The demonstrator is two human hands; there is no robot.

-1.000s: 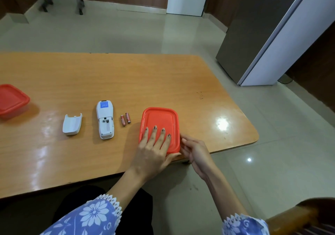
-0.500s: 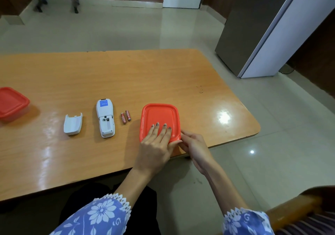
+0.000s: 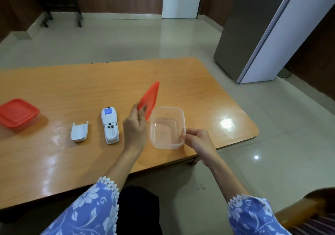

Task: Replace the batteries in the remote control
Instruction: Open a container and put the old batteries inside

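Hands work near the front right corner of the wooden table [image 3: 90, 89]. The left hand [image 3: 135, 128] is raised above the surface with its forearm reaching in from the front edge; its fingers are closed on the lower end of a red lid [image 3: 149, 99], which stands tilted on edge, its far tip pointing up and away. The right hand [image 3: 196, 140] comes in from beyond the table's right front corner and pinches the near right rim of a clear container [image 3: 167, 128] between thumb and fingertips, the other fingers curled. That container sits on the table just right of the left hand, open at the top; nothing can be made out inside it. A second container with a red lid [image 3: 18, 114] rests closed at the left edge of the table, and its contents cannot be seen. The white remote control [image 3: 109, 125] lies face down on the table just left of the left hand, its battery bay uncovered at the near end. Its battery cover [image 3: 79, 132] lies beside it, further left, inner side up. Blue floral sleeves [image 3: 90, 211] with white trim cover both forearms.
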